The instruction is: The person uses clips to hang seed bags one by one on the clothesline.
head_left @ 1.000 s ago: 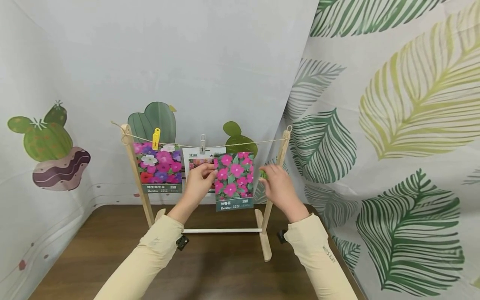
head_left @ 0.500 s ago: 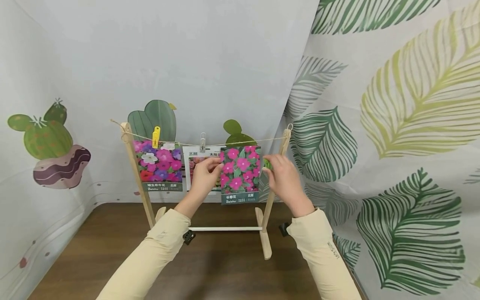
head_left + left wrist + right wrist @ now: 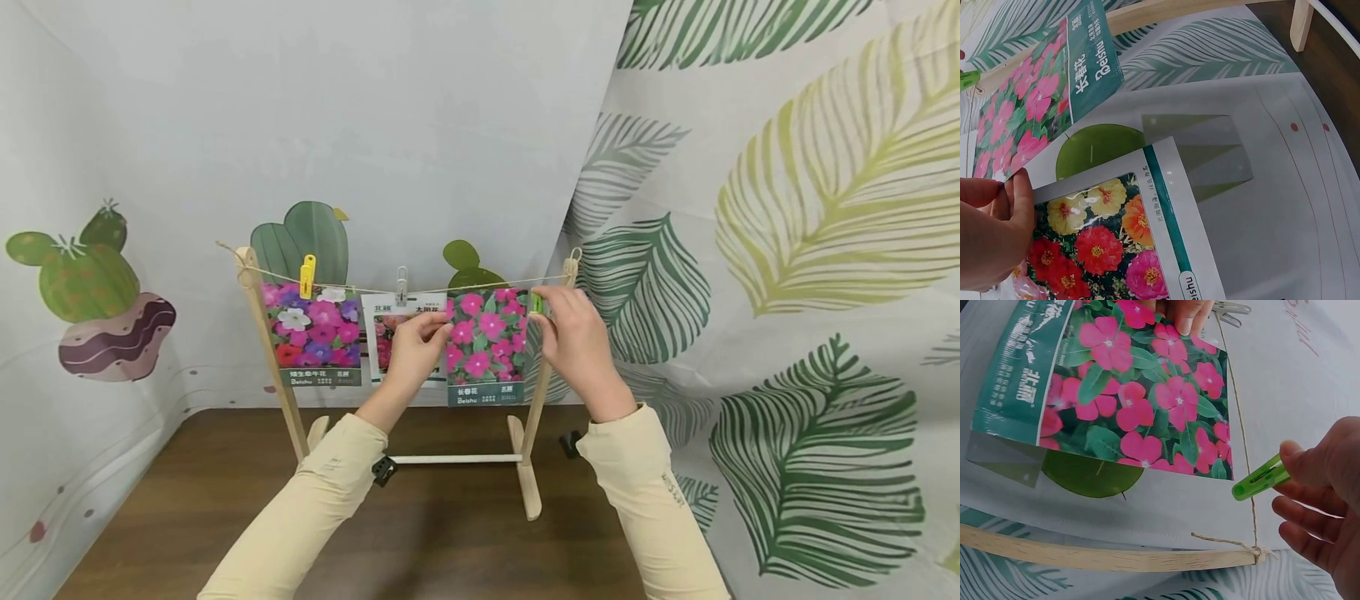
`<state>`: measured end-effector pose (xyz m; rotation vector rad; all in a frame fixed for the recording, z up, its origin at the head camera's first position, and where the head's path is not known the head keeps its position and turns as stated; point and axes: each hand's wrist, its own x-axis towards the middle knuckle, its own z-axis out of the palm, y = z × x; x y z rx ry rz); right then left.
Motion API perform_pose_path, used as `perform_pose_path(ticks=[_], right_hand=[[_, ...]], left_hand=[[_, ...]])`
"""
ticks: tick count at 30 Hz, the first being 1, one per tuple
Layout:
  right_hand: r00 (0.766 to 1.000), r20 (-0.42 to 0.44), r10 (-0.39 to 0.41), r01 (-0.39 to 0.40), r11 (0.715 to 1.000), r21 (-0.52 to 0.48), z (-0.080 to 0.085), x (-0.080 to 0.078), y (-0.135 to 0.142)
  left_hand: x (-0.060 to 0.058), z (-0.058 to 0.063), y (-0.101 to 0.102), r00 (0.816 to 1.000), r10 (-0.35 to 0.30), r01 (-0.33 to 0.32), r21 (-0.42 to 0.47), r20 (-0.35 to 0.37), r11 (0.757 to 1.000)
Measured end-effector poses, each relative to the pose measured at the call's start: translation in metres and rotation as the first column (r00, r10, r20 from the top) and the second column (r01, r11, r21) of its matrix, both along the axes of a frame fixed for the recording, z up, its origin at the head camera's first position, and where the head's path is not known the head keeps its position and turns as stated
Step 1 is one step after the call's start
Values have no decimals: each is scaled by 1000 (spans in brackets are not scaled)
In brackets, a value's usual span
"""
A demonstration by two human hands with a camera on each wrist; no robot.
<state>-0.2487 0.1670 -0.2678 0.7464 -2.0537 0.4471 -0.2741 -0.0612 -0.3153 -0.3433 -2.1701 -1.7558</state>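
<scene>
My left hand pinches the left edge of a seed packet printed with pink flowers. The packet's top edge is close to the twine. Between thumb and fingers my right hand holds a green clothespin, just right of the packet and beside the twine; in the right wrist view it is apart from the packet. Behind my left hand hangs a white-bordered seed packet with red and yellow flowers, under a clear clip. A yellow clothespin holds a third packet at the left.
The twine runs between two wooden posts, the left post and the right post. A white bar joins them low down. The stand is on a dark brown table. A patterned cloth hangs behind it.
My left hand has moved the pink-flowered packet right and up toward the twine. My right hand has risen with the green clothespin to the level of the packet's top.
</scene>
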Motion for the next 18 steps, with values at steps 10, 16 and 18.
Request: perform_pose_path(ticks=[10, 16, 18], right_hand=[[992, -101, 77, -84, 994, -67, 12, -6, -3], [989, -100, 105, -116, 987, -107, 22, -9, -6], [991, -75, 114, -122, 984, -126, 25, -11, -7]], left_hand=[[-1, 2, 2, 999, -10, 11, 29, -53, 1000], [0, 3, 4, 1000, -9, 9, 30, -21, 999], [-2, 3, 5, 1000, -3, 3, 27, -8, 1000]])
